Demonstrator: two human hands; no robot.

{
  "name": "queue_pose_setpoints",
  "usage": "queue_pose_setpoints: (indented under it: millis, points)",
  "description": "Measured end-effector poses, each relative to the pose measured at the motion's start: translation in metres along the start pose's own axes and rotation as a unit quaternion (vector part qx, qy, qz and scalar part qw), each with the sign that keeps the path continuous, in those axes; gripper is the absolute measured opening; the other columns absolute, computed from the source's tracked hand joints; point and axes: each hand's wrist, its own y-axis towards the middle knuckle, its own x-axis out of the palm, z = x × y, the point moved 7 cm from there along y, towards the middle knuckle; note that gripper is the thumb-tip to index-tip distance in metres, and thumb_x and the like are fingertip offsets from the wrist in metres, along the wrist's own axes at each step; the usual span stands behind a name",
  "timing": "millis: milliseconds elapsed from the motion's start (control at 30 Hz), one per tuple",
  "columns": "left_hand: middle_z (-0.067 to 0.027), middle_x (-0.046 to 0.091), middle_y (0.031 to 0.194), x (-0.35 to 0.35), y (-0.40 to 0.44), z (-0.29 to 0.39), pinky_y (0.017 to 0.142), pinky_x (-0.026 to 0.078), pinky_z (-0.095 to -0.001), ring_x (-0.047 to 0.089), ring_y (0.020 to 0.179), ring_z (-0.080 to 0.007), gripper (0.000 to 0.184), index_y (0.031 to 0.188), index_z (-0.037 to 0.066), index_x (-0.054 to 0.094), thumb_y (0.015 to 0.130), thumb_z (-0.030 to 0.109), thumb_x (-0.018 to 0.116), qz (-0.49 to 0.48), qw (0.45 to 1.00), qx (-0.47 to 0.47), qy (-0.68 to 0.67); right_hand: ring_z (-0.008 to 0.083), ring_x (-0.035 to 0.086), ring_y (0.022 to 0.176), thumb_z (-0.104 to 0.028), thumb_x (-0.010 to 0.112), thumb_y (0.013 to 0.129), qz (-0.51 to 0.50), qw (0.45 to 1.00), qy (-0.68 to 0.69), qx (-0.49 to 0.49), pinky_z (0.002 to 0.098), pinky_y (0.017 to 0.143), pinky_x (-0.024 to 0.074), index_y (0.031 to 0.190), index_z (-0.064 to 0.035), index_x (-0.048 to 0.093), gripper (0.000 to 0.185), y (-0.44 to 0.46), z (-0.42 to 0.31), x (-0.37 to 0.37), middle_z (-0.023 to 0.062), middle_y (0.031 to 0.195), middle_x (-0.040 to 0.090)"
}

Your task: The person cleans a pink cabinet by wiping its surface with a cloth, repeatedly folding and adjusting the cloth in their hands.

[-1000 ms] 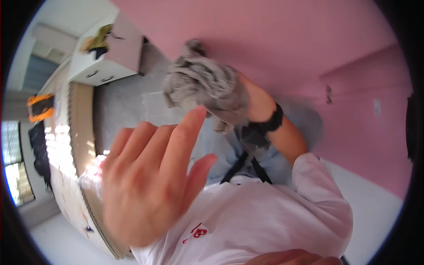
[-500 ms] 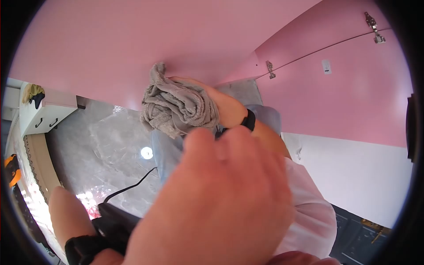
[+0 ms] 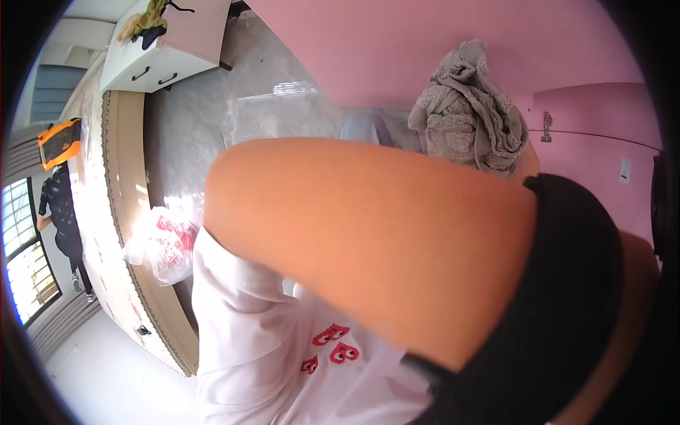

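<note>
A bunched grey-brown towel (image 3: 471,117) is at the upper right, against or close to the pink panel (image 3: 354,49). My right hand (image 3: 527,167) is mostly hidden behind it; a strip of skin shows along the towel's right edge, and the hand appears closed on the cloth. Across the middle, very near the camera, stretches my left forearm (image 3: 368,227), with a wide black band (image 3: 559,283) round the wrist. Its hand lies beyond the view, so the fingers do not show.
Pink doors with a metal hinge (image 3: 547,127) stand at right. Left are a white drawer cabinet (image 3: 166,57), a bed (image 3: 99,212), an orange bag (image 3: 60,144) and a plastic bag (image 3: 166,244) near the bed. Another person (image 3: 62,212) stands beyond the bed.
The view has swung, so the towel now appears farther right and more of the bed shows. My left hand has left the view; its forearm now crosses the middle.
</note>
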Motion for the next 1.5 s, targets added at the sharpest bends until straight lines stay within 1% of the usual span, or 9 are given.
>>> queue_pose_setpoints:
  millis: [567,867,900,967,1033,1167,1233,1367,1500]
  points:
    - [-0.0075,0.066,0.086,0.012,0.002,-0.003,0.073,0.053,-0.0444,0.066,0.087,-0.0315,0.028,0.105,0.007,0.072,0.087,0.029,0.07,-0.016,0.984,0.114,-0.134,0.0287,0.052,0.14,-0.018,0.051,0.109,-0.086,0.943,-0.32,0.002,0.0385,0.118,0.04,0.151,-0.0028,0.046,0.046,-0.016,0.022,-0.02,0.0174,0.154,0.051]
    - [-0.0088,0.07,0.089,-0.001,-0.041,-0.028,0.075,0.054,-0.0465,0.069,0.091,-0.0337,0.033,0.109,0.006,0.076,0.089,0.032,0.069,0.133,0.965,0.139,-0.179,0.03,0.052,0.14,-0.018,0.051,0.108,-0.013,0.918,-0.393,-0.043,0.0394,0.118,0.0405,0.151,-0.0035,0.047,0.045,0.025,0.007,-0.055,0.0181,0.154,0.051]
    - [-0.0107,0.07,0.102,-0.004,-0.051,-0.048,0.082,0.054,-0.0488,0.067,0.103,-0.0361,0.032,0.11,0.007,0.075,0.088,0.029,0.069,0.208,0.976,0.037,-0.045,0.0298,0.052,0.139,-0.019,0.052,0.108,0.014,0.967,-0.254,-0.002,0.0397,0.117,0.0409,0.151,-0.0034,0.046,0.046,0.035,0.008,-0.055,0.018,0.153,0.052]
    - [-0.0135,0.066,0.118,-0.005,-0.083,-0.078,0.094,0.05,-0.0526,0.062,0.109,-0.0361,0.036,0.114,0.007,0.072,0.08,0.019,0.075,0.398,0.902,-0.102,0.134,0.0294,0.053,0.138,-0.02,0.052,0.107,0.059,0.994,0.044,0.075,0.0403,0.116,0.0417,0.151,-0.0033,0.046,0.048,0.043,0.012,-0.035,0.0178,0.152,0.053]
    - [-0.0144,0.062,0.121,0.005,-0.117,-0.103,0.099,0.046,-0.054,0.06,0.104,-0.0336,0.045,0.117,0.007,0.07,0.073,0.011,0.08,0.509,0.831,-0.133,0.178,0.0291,0.053,0.137,-0.022,0.052,0.106,0.085,0.924,0.341,0.153,0.0409,0.115,0.0426,0.152,-0.0032,0.046,0.05,0.046,0.025,-0.013,0.0175,0.151,0.053]
    - [-0.0203,0.051,0.145,0.01,-0.175,-0.099,0.11,0.039,-0.0606,0.047,0.134,-0.0433,0.057,0.126,0.008,0.068,0.072,0.02,0.083,0.601,0.731,-0.183,0.267,0.0255,0.052,0.137,-0.026,0.05,0.107,-0.06,0.974,0.217,-0.022,0.0406,0.115,0.0423,0.154,-0.0045,0.044,0.052,0.093,0.023,0.005,0.0159,0.151,0.051]
    - [-0.0219,0.049,0.149,0.015,-0.196,-0.091,0.115,0.035,-0.0641,0.043,0.141,-0.0469,0.062,0.131,0.009,0.065,0.073,0.023,0.084,0.616,0.695,-0.208,0.307,0.0217,0.054,0.133,-0.025,0.048,0.109,-0.052,0.978,-0.153,-0.136,0.0377,0.112,0.0457,0.152,-0.0048,0.048,0.047,0.115,-0.01,0.045,0.0125,0.143,0.055]
    - [-0.0268,0.042,0.156,0.021,-0.248,-0.089,0.117,0.032,-0.0628,0.039,0.143,-0.052,0.068,0.138,0.006,0.06,0.079,0.029,0.084,0.689,0.577,-0.284,0.334,0.0179,0.06,0.125,-0.027,0.047,0.11,-0.07,0.986,-0.063,-0.14,0.0333,0.106,0.0498,0.143,-0.0037,0.056,0.042,0.139,-0.05,0.129,0.0092,0.133,0.061]
    - [-0.0288,0.042,0.155,0.022,-0.271,-0.088,0.116,0.034,-0.0606,0.038,0.143,-0.0524,0.067,0.14,0.005,0.056,0.084,0.032,0.079,0.7,0.503,-0.344,0.372,0.0128,0.064,0.116,-0.027,0.052,0.108,-0.13,0.979,0.16,0.015,0.0292,0.099,0.0529,0.135,-0.0032,0.063,0.038,0.15,-0.058,0.164,0.0052,0.125,0.066]
